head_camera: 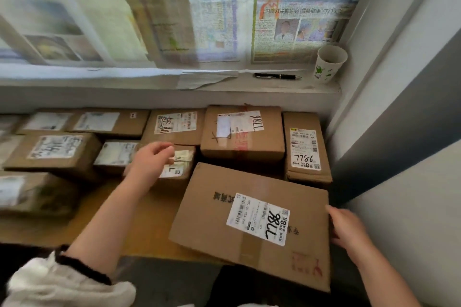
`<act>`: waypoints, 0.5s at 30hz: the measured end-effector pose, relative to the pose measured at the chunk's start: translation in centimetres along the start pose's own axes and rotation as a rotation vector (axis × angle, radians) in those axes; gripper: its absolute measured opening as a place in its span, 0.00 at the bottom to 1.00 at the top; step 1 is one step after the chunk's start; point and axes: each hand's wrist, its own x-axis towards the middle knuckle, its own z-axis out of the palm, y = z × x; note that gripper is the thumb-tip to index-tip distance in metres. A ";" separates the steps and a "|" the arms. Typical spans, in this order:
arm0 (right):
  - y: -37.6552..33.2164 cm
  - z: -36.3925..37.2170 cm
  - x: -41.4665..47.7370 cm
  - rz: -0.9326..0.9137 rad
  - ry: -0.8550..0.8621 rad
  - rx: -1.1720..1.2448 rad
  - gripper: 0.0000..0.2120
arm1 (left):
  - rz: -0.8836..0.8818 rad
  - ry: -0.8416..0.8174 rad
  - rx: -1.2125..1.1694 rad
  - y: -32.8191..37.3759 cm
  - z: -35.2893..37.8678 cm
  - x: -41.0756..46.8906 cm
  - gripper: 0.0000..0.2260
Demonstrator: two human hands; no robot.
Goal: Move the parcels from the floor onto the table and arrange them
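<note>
Nearest, lower left: fluffy white sleeve with dark cuff (62,279), forearm bare beyond it. Right hand (349,229): clasps the right edge of the large flat brown cardboard parcel (212,219), thumb on top. This parcel bears a white label marked 7786 in black; it lies askew on the yellow wooden table (149,219), near corner hanging over the front edge, far edge close to the boxes behind. Left hand (149,159): well apart from the right, fingers curled, over the small brown parcel with pale labels (180,164); whether it touches or pinches that parcel cannot be told. Behind, against the wall: narrow brown carton with a white 7786 label (306,149) at far right; just beside it, broad brown carton with red tape (242,132); further brown labelled cartons (62,152) in rows to the left, blurred. Above, grey window ledge (149,87): black pen (277,76) lying flat; white paper cup with green print (329,63) upright in the right corner. Farthest: newspaper sheets (299,7) covering the window.
</note>
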 end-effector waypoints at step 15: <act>-0.3 1.1 -2.8 -0.341 0.321 -0.397 0.12 | -0.266 -0.021 -0.037 -9.3 2.5 -5.1 0.21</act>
